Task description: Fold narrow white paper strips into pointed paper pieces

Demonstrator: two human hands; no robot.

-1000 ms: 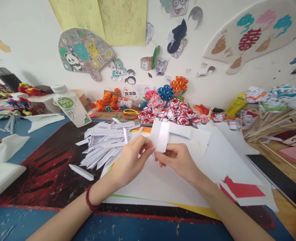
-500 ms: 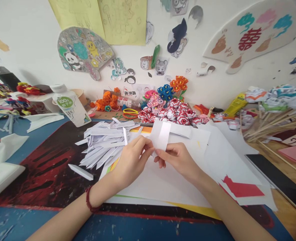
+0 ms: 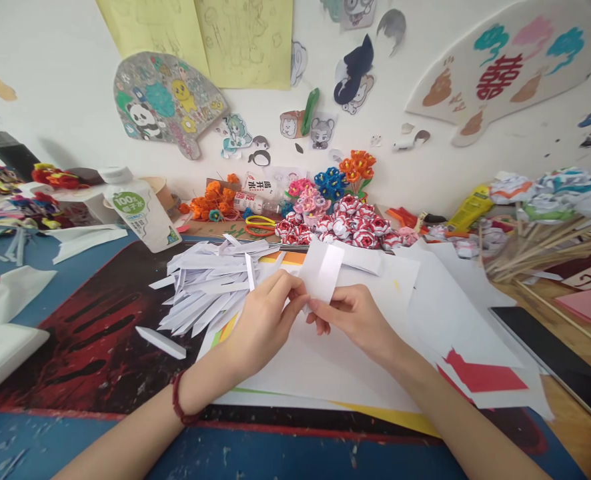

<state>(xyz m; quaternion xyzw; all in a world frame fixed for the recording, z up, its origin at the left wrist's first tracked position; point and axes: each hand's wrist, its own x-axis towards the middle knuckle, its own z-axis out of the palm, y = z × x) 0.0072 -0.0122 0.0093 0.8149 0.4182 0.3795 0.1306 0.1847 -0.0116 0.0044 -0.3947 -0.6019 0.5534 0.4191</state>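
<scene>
Between my two hands a small piece of white paper [image 3: 321, 270] stands up, with a crease or folded strip along its length. My left hand [image 3: 270, 313] pinches its lower left edge between thumb and fingers. At the lower right, my right hand [image 3: 353, 317] is closed on the same paper, with some fingers curled behind it. Under both hands lies a stack of white sheets [image 3: 315, 367] with coloured ones peeking out. A heap of folded paper strips [image 3: 205, 287] is left of my left hand, and one loose strip [image 3: 161, 343] lies apart from it.
Red-and-white paper flowers [image 3: 355, 223] crowd the back by the wall. A white bottle [image 3: 140, 210] stands at the back left. A phone [image 3: 555, 360] and red paper scraps [image 3: 485, 375] are on the right, with thin wooden sticks [image 3: 520, 247] behind. Beneath the sheets is a dark mat [image 3: 100, 333].
The paper between my fingers has tilted slightly to the right at its top. Both hands keep nearly the same place and grip.
</scene>
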